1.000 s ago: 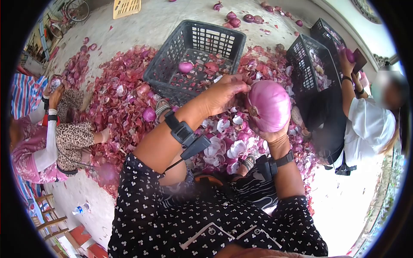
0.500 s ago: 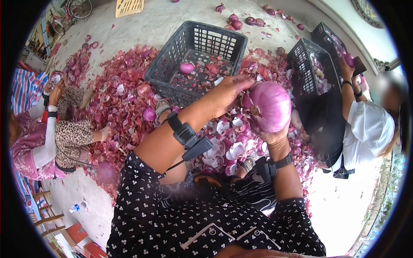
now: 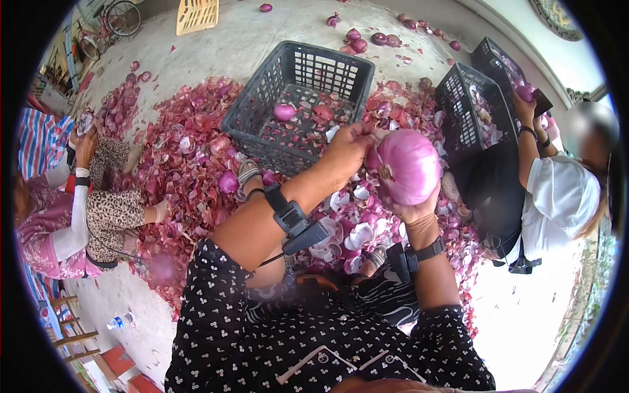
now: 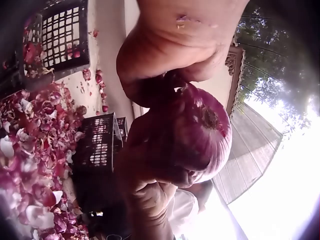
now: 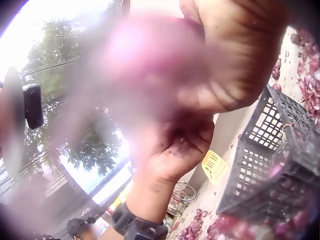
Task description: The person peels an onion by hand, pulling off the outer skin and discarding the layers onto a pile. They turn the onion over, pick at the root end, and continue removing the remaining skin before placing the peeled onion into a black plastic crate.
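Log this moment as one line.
right hand: holds large onion | left hand: fingers curled at onion's side | black crate: beyond hands, small onion inside

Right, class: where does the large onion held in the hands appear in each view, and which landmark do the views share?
Head: large onion right of centre.
Left wrist: right of centre, partly shadowed.
Right wrist: upper part, left of centre, badly blurred.
Shared landmark: black crate, above centre in head, top left in left wrist, right side in right wrist.
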